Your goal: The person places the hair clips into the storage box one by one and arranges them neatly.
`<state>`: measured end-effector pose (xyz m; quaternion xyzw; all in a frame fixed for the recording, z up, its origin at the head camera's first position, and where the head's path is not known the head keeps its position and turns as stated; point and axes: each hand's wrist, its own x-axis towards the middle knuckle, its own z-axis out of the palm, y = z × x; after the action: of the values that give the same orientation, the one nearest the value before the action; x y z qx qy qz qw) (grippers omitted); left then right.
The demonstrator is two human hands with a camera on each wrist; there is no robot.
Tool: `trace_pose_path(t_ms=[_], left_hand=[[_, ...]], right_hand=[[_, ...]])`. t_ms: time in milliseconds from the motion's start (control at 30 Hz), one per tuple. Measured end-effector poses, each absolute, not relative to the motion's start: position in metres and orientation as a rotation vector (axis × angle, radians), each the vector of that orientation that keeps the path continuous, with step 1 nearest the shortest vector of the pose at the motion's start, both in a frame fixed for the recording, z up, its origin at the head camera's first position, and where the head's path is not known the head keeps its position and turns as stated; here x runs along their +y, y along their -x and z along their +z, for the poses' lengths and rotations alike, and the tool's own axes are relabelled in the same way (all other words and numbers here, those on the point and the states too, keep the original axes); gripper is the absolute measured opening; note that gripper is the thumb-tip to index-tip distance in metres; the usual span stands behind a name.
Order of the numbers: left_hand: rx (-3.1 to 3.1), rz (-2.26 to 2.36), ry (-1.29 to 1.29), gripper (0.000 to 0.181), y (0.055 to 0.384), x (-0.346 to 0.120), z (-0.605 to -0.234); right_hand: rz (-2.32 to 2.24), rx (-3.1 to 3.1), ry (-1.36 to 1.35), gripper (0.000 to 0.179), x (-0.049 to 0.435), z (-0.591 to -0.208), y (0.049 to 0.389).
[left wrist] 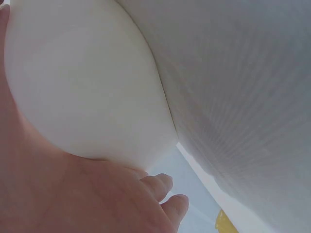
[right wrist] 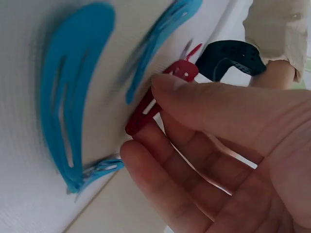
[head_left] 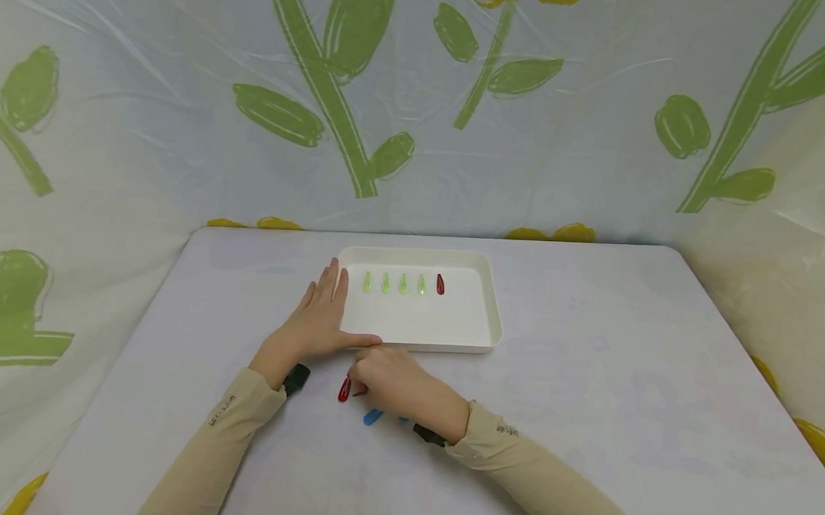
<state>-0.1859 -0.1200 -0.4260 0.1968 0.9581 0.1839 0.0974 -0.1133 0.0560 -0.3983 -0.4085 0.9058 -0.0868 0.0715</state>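
My left hand (head_left: 316, 322) rests spread along the left end of a white tray (head_left: 422, 347), its fingers straight and its thumb on the front rim. In the left wrist view the palm lies against the tray wall (left wrist: 87, 97). Just in front of the tray, my right hand (head_left: 396, 383) pinches a red snap hair clip (right wrist: 182, 70) between thumb and fingers, low over the table. Another red hair clip (head_left: 344, 388) lies left of those fingertips. Close by are blue hair clips (right wrist: 65, 97), partly hidden by the right hand in the head view.
Inside the tray, several light green hair clips (head_left: 386, 283) stand in a row, with one red hair clip (head_left: 440, 284) at the right end. A pale cloth covers the table (head_left: 586, 388). Behind it hangs a leaf-patterned curtain (head_left: 583, 157).
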Motion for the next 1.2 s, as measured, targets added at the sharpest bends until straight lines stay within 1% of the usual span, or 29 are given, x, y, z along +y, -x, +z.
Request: trace_pose_path(t_ms=[333,500,667,867,1200], left_hand=[[2.838,0.520,-0.585,0.137,0.186,-0.121,-0.427],[2.844,0.504,-0.612,0.132,0.187,-0.123,-0.427],[2.849,0.489,-0.636,0.126,0.188,-0.124,-0.428],[2.836,0.494,-0.644,0.120,0.188,-0.124,-0.427],[2.841,0.474,-0.625,0.128,0.189,-0.124,-0.427]], right_hand=[[-0.437,2.580,1.230,0.014,0.063,-0.387,0.118],[-0.575,2.515,1.248,0.013,0.068,-0.381,0.121],[-0.817,2.417,1.271,0.012,0.076,-0.376,0.127],[-1.026,2.378,1.231,0.017,0.084,-0.369,0.134],[-1.343,2.331,1.129,0.029,0.097,-0.367,0.147]])
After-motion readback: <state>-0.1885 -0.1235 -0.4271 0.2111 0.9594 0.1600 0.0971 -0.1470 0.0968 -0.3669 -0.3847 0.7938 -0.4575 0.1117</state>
